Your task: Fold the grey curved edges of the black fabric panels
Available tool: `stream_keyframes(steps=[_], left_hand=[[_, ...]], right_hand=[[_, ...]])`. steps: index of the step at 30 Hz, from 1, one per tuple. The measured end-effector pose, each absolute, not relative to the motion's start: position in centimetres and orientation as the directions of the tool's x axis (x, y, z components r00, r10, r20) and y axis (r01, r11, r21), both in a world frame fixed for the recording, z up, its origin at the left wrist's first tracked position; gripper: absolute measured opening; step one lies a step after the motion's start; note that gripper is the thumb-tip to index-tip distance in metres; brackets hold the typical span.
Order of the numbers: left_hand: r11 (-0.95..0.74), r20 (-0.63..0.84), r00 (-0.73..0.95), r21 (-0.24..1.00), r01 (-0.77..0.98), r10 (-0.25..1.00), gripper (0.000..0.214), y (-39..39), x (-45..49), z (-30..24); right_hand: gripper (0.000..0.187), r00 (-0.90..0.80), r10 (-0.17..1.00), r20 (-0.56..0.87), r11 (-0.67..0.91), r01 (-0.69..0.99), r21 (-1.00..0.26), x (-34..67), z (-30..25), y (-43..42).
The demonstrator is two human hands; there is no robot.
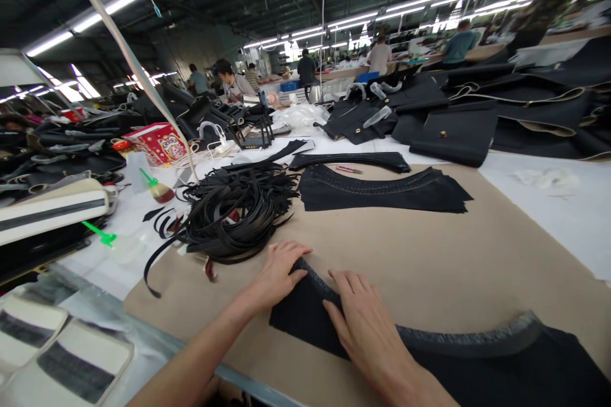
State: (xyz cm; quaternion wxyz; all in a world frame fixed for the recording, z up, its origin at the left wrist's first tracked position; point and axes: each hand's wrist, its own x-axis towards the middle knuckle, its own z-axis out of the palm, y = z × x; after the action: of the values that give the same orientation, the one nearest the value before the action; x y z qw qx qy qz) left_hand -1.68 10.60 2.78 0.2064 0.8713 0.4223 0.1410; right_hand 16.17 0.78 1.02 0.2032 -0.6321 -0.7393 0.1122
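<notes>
A long, curved black panel lies on the brown sheet in front of me, with a shiny dark band along its concave upper edge. At its left end, my left hand touches the corner, fingers stretched out and thumb apart. My right hand rests on the panel a little further right, its fingers extended over the banded edge and its thumb spread. Neither hand is closed around anything. Beyond them is a stack of similar curved black panels. A heap of black strips sits just past my left hand.
Brown sheet covers the table. Bottles with green nozzles, one holding amber liquid, stand left near a red box. A small pink-handled tool lies behind the stack. Black bag pieces pile up at the back right. Several people work farther off.
</notes>
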Motion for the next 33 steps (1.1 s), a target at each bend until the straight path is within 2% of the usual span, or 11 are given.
stream_keyframes(steps=[3, 9, 15, 20, 23, 28, 33], left_hand=[[-0.613, -0.021, 0.684, 0.426, 0.666, 0.729, 0.032, 11.8, -1.8, 3.1], [-0.663, -0.14, 0.733, 0.34, 0.667, 0.665, 0.024, 13.4, -1.5, 3.7], [-0.675, -0.158, 0.749, 0.345, 0.652, 0.643, 0.017, 14.1, -1.3, 4.4], [-0.649, -0.199, 0.777, 0.45, 0.614, 0.598, 0.024, 14.3, -1.3, 4.5], [-0.681, -0.195, 0.804, 0.443, 0.583, 0.561, 0.018, 14.4, -1.6, 4.2], [-0.695, -0.105, 0.806, 0.45, 0.56, 0.582, 0.019, 14.5, -2.3, 3.3], [-0.748, -0.012, 0.825, 0.413, 0.519, 0.565, 0.021, 14.2, -3.0, 2.8]], right_hand=[[0.033, -0.084, 0.996, 0.041, 0.094, 0.896, -0.433, 14.6, 1.9, 2.4], [0.022, -0.03, 0.998, -0.046, 0.009, 0.917, -0.398, 13.3, 2.3, 4.4], [0.014, -0.002, 0.995, -0.095, -0.041, 0.896, -0.443, 13.0, 2.2, 5.7], [0.017, 0.009, 0.997, -0.075, -0.043, 0.883, -0.467, 13.0, 1.9, 6.1], [0.014, -0.015, 0.997, -0.081, -0.029, 0.857, -0.514, 13.2, 2.1, 5.9], [0.014, -0.036, 0.999, -0.027, 0.012, 0.792, -0.611, 13.4, 1.7, 5.2], [0.021, -0.047, 0.996, 0.073, 0.082, 0.787, -0.611, 13.4, 0.3, 4.2]])
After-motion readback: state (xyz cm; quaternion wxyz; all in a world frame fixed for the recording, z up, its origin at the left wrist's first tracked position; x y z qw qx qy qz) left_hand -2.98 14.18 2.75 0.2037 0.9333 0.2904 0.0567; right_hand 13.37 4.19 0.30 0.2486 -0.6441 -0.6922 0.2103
